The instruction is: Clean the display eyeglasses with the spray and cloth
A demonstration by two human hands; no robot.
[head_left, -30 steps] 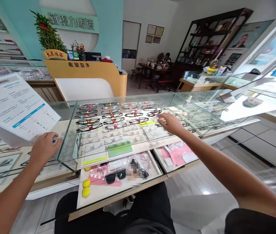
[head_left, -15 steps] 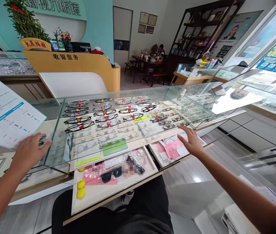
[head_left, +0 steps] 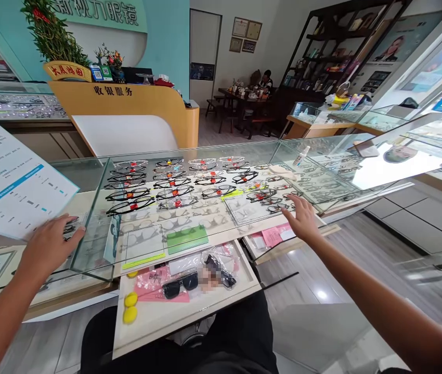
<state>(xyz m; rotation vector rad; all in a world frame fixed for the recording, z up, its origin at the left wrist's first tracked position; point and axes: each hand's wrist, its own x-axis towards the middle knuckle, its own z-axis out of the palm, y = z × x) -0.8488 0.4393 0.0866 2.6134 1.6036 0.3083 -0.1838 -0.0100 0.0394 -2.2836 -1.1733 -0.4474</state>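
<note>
Two bare hands are spread over the glass display case (head_left: 94,234), both unclenched and free. The left hand (head_left: 51,243) is palm down over the case, just beside the lower edge of a printed sheet (head_left: 22,179). The right hand (head_left: 302,217), fingers apart, is near the case's front edge; whether it touches the glass, I cannot tell. Eyeglass frames (head_left: 172,183) lie in rows inside the case — many with red tags. Below, the left drawer (head_left: 166,315) holds bagged sunglasses (head_left: 180,284); the right drawer (head_left: 302,243), pulled out less far, holds pink paper (head_left: 271,237).
</note>
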